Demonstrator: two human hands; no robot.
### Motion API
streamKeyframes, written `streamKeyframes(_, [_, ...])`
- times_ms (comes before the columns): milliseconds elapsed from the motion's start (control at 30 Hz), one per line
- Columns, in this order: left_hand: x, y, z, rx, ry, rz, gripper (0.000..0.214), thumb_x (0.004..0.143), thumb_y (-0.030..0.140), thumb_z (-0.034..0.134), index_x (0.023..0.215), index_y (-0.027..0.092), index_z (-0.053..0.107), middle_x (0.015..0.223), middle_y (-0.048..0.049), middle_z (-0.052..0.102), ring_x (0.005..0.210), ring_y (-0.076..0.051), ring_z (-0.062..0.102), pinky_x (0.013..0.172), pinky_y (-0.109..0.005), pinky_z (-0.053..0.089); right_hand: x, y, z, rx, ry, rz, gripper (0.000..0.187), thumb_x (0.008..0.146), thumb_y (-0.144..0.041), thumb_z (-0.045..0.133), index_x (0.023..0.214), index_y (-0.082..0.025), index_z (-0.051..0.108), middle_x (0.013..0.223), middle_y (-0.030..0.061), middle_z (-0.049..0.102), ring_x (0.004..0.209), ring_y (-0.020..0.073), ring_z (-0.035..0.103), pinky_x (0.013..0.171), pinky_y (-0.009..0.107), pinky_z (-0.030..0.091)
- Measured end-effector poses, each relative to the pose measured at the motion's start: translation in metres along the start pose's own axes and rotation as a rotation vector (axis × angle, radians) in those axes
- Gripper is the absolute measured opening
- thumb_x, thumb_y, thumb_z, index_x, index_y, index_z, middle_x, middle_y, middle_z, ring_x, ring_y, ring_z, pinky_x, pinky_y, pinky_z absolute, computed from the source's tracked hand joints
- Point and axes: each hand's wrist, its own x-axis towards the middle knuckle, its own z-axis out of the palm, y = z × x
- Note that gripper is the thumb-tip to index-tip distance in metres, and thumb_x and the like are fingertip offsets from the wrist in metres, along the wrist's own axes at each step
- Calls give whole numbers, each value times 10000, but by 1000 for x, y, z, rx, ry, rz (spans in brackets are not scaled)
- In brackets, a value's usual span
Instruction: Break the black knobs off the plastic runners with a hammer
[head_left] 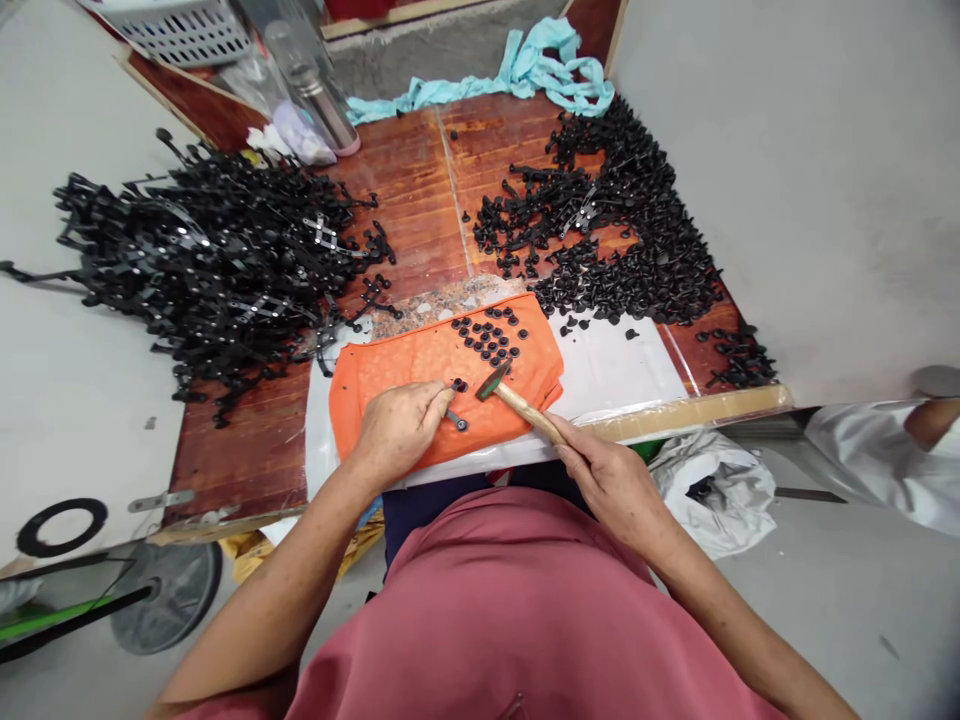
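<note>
My right hand (611, 480) is wrapped round the wooden handle of a hammer (525, 407), whose dark green head is above the orange cloth (360, 375). My left hand (401, 425) is closed on a small black linkage part (456, 421) with round ends, at the middle of the cloth. The fingers cover much of that part. One round end touches or lies beside a small black button-like piece (459, 385). Beyond the hammer head, several black round pieces (491, 340) lie in loose rows on the cloth.
A large heap of black linkage parts (225, 260) covers the table's left side. Small black pegs (637, 250) are piled at the right. Light-blue cloth strips (540, 65), a steel flask (322, 105) and a white basket (187, 35) are at the back. A white sack (720, 490) stands below right.
</note>
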Motion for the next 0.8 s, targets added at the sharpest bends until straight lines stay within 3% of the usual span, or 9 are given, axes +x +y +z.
streamKeyframes(500, [-1, 4, -2, 99, -15, -5, 436, 1021, 398, 340, 780, 220, 657, 877, -53, 781, 809, -238, 685, 730, -318, 401, 0, 2, 0, -32, 14, -29, 461, 1067, -273, 470, 1522, -323, 522, 1268, 23, 749, 1005, 218, 760, 818, 297, 580])
streamKeyframes(667, [1, 1, -4, 143, -18, 23, 445, 1023, 399, 347, 774, 231, 674, 909, -46, 800, 832, -231, 703, 720, -316, 403, 1, -8, -15, -206, 52, -134, 486, 1072, -269, 474, 1556, -314, 475, 1158, 59, 774, 969, 236, 752, 793, 313, 571])
streamKeyframes(800, [3, 0, -5, 81, -17, 25, 453, 1019, 420, 363, 787, 234, 705, 946, -43, 807, 868, -231, 715, 693, -307, 398, 5, -25, -28, -266, 167, -270, 539, 1082, -271, 466, 1611, -302, 375, 1070, 60, 759, 871, 204, 728, 744, 287, 534])
